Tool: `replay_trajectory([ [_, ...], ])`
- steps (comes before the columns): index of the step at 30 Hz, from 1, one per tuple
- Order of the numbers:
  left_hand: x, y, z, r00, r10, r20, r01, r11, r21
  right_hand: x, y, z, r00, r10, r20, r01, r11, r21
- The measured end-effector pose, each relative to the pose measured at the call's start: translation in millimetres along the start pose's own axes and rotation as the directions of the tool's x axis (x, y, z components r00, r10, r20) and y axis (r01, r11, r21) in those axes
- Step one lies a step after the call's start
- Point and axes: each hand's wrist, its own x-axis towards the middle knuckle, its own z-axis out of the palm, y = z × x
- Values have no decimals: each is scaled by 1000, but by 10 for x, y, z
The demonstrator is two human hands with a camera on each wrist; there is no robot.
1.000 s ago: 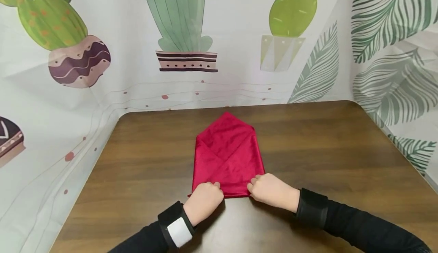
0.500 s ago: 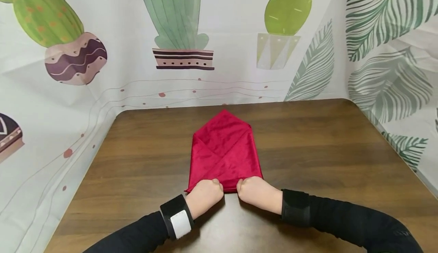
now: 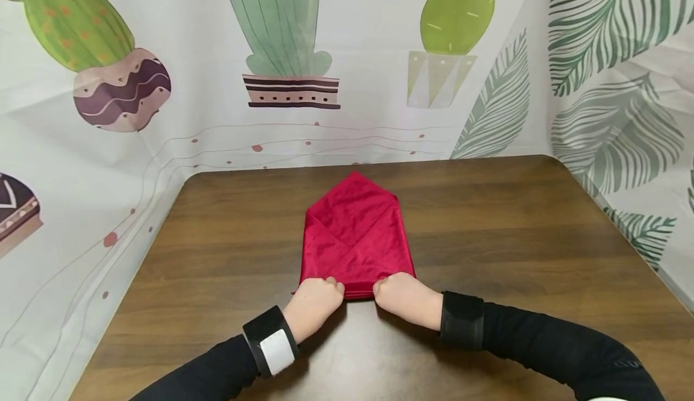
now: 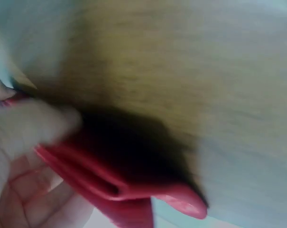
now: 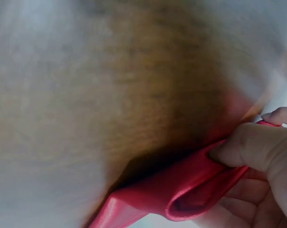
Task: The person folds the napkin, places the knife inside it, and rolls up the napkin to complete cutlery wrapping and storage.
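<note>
A shiny red cloth (image 3: 355, 238) lies folded on the wooden table, its far end coming to a point and its near edge straight and layered. My left hand (image 3: 314, 306) pinches that near edge toward the left corner. Close by on the right, my right hand (image 3: 406, 300) grips the same edge. In the left wrist view the thumb (image 4: 43, 121) presses on the cloth's folded layers (image 4: 105, 178), with the fingers under them. The right wrist view has the thumb (image 5: 243, 147) on a rolled fold of the cloth (image 5: 190, 190).
The brown wooden table (image 3: 488, 220) has rounded far corners. Behind it and at both sides hangs a white sheet (image 3: 374, 40) printed with cacti and leaves. Black bands (image 3: 462, 321) circle both wrists over black sleeves.
My right hand has slid left along the near edge, closer to the left hand. Both hands have since moved slightly away from me, and the near edge now shows a thicker fold.
</note>
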Motion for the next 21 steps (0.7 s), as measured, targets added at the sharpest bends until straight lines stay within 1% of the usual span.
replay_trajectory([
  [4,-66,-60,-29,999,-47,23,48,999,-6,4,46,2,999,39,26,-41,997,61],
  [8,-110,-140,-39,998,-61,18,62,997,-54,-16,134,18,998,42,46,-49,985,165],
  [10,-118,-201,-25,997,-72,30,75,991,-106,-20,201,30,996,48,73,-65,966,249],
  [12,-115,-274,5,994,-91,54,99,979,-177,-12,273,42,993,59,101,-90,940,330],
  [13,-111,-312,22,992,-100,74,114,968,-223,-2,306,46,990,67,120,-108,920,376],
  [14,-104,-350,35,989,-107,97,130,952,-277,8,337,51,987,74,144,-128,900,417],
  [17,-74,-449,82,979,-119,164,177,894,-411,43,407,65,975,89,202,-184,833,522],
  [19,-52,-500,113,971,-121,205,207,854,-478,64,439,72,966,104,236,-224,789,572],
  [21,-31,-544,142,964,-123,236,233,819,-524,81,463,81,957,120,263,-259,759,597],
])
